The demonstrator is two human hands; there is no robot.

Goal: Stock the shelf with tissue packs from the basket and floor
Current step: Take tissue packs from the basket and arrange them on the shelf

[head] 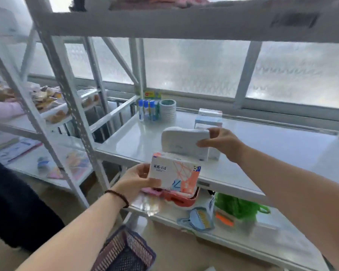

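My right hand (222, 142) grips a plain white tissue pack (184, 142) by its right end, holding it upright just above the white middle shelf (262, 153). My left hand (134, 181) holds a second tissue pack (176, 174), white with orange and blue lines, in front of the shelf's front edge. More tissue packs (208, 119) stand stacked on the shelf behind my right hand. The dark mesh basket (125, 251) sits low at the bottom, under my left forearm.
Glue sticks (148, 110) and a stack of tape rolls (167, 110) stand at the shelf's back left. The lower shelf holds a red tray (181, 198), a small dustpan set (199, 219) and a green bag (237, 207). A neighbouring rack (53, 114) with snacks stands left.
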